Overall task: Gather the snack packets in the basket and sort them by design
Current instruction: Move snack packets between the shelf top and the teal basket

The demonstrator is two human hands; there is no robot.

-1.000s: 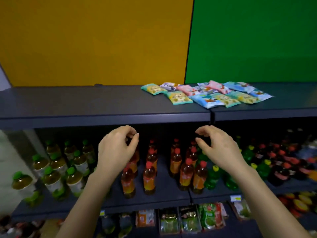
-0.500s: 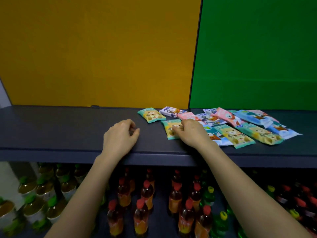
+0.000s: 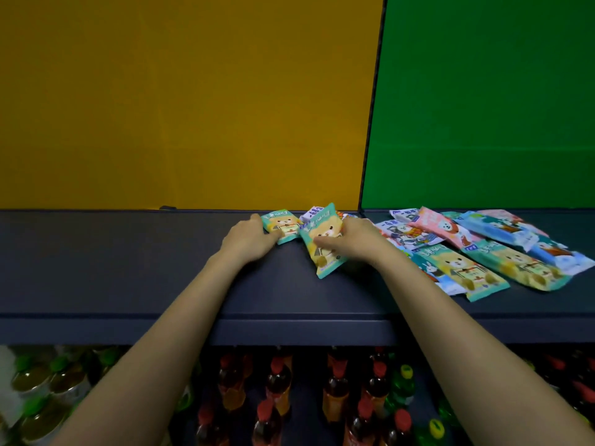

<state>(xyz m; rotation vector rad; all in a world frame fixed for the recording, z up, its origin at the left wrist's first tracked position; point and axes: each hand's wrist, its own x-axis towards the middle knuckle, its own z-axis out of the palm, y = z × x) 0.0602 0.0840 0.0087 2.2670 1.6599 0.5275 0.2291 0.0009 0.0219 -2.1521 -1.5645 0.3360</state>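
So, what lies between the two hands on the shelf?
In the head view, only two teal bear packets: the left hand touches one, the right hand grips another.

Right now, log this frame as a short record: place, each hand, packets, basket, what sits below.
place: dark shelf top before a yellow and green wall
left hand: resting on the leftmost teal bear packet, which lies flat
right hand: fingers gripping a second teal bear packet, tilted up off the shelf
other packets: loose overlapping spread to the right; teal, pink, blue and white designs
basket: none in view
below: bottles with red, green and yellow caps
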